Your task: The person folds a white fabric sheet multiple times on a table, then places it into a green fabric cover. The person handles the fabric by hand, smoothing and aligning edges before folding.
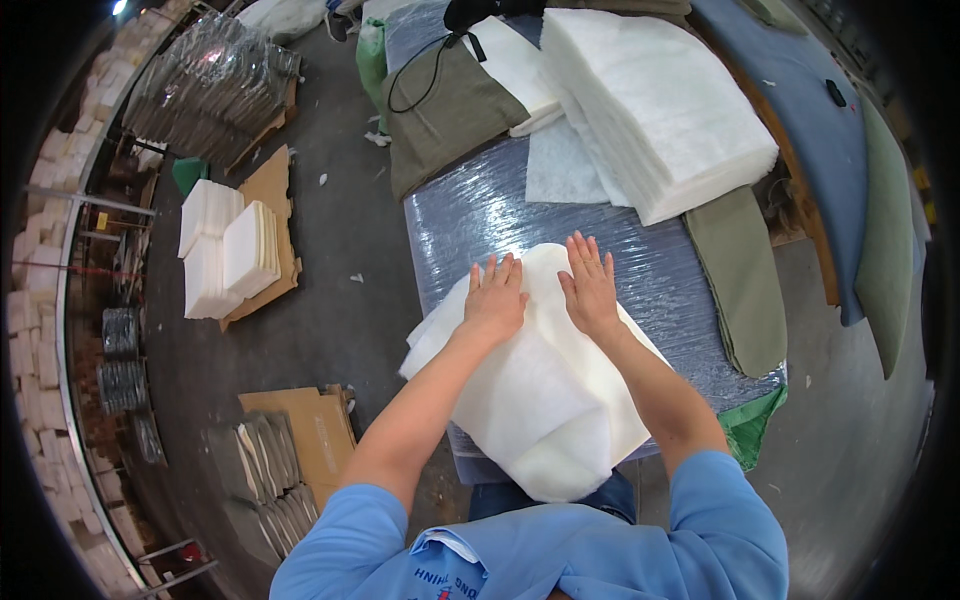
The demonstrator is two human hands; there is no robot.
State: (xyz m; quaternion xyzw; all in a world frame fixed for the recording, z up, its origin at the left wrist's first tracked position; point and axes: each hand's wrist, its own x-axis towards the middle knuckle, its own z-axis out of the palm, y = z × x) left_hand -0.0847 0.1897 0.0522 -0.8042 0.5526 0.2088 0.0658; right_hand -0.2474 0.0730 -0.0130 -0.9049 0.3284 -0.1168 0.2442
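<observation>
A white sheet of soft padding (540, 400) lies draped over the near part of the plastic-wrapped table (660, 290), its near end hanging over the front edge toward my body. My left hand (495, 300) rests palm down near its far edge, fingers stretched out. Beside it, my right hand (588, 288) also lies flat on the padding, fingers spread and pointing away from me. Neither hand grasps anything. Beyond them stands a thick stack of white padding sheets (660, 110), with a thin white sheet (565, 165) sticking out from under it.
Olive fabric covers (450, 115) lie at the table's far left, one with a black cord; another olive piece (740, 280) lies along the right edge. Blue fabric (800, 120) covers a surface at right. On the floor at left, white foam stacks (225, 250) sit on cardboard.
</observation>
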